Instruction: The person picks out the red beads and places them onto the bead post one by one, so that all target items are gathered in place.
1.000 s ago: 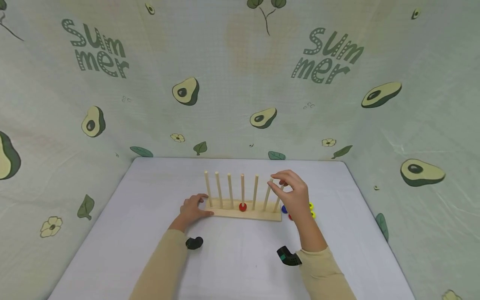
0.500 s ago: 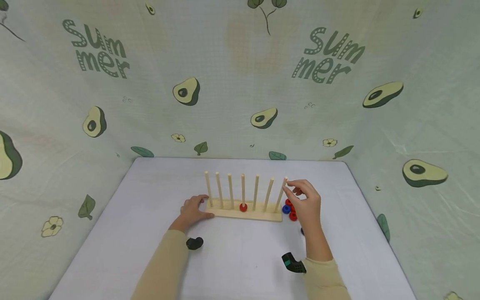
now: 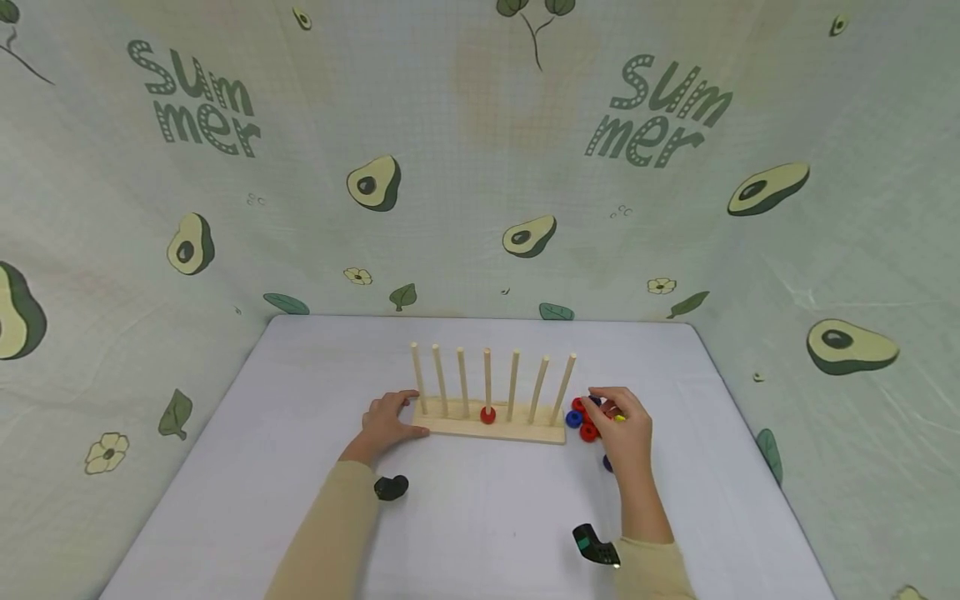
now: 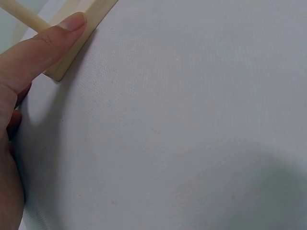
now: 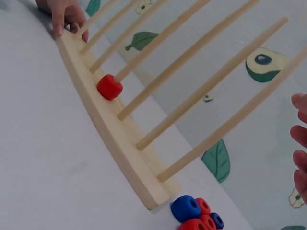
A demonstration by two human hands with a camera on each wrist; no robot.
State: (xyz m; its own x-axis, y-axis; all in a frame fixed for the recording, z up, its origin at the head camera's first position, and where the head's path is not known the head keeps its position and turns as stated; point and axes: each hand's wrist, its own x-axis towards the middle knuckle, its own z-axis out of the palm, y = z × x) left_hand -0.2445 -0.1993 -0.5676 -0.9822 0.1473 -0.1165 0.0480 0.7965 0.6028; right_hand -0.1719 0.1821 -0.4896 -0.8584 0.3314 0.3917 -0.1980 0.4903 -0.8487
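Note:
A wooden peg stand (image 3: 527,430) with a row of upright pegs stands on the table. One red bead (image 3: 488,415) sits at the foot of its middle peg. My left hand (image 3: 384,423) grips the stand's left end, its thumb (image 4: 73,23) on the front of the base. Off the right end, my right hand (image 3: 630,429) hovers over a cluster of loose beads, fingers bent and apart from the thumb, with no bead seen in them. A blue bead (image 3: 573,419), a red bead (image 3: 588,432) and a yellow bead (image 3: 620,418) show there; the hand hides others.
A dark bead (image 3: 607,463) lies nearer me, partly behind the right wrist. White cloth covers the table (image 3: 480,517). A printed cloth (image 3: 450,108) hangs behind and at both sides. Each forearm bears a black device (image 3: 596,546).
My right hand has gone from the sixth peg's top to the rightmost peg's top, then down and right to the loose beads. The left hand has stayed on the stand.

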